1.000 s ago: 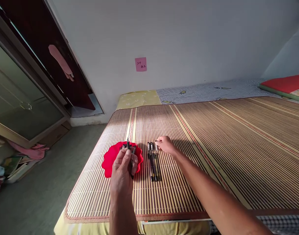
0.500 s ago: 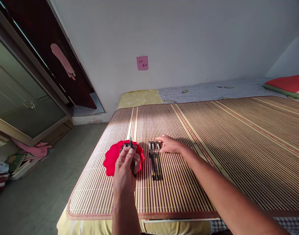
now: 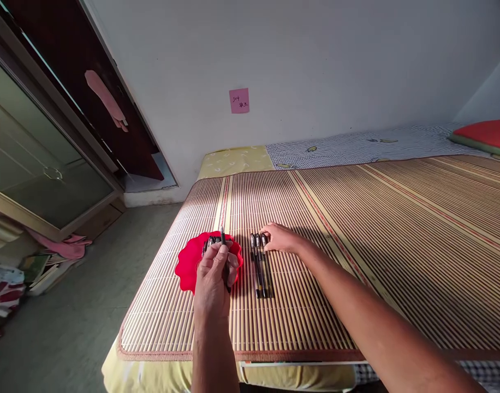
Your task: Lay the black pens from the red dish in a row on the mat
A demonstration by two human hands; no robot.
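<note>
My left hand (image 3: 212, 278) hovers over a red scalloped dish (image 3: 189, 264) and is closed round a black pen (image 3: 224, 240) held tip up. More dark pens lie in the dish behind my fingers. Three black pens (image 3: 261, 267) lie side by side in a row on the striped bamboo mat (image 3: 356, 245), just right of the dish. My right hand (image 3: 281, 238) rests on the mat at the far end of that row, fingers curled, fingertips touching the rightmost pen's cap.
The mat covers a bed with a yellow sheet (image 3: 233, 161) and a checked sheet (image 3: 356, 146). A red cushion (image 3: 485, 134) lies at the far right. A pink note (image 3: 239, 100) is stuck on the wall. Clothes and books (image 3: 24, 267) litter the floor beside a glass door (image 3: 37, 158).
My left hand has shifted slightly right with its pen. My right hand has settled onto the mat against the far end of the pen row. The view has drifted left.
</note>
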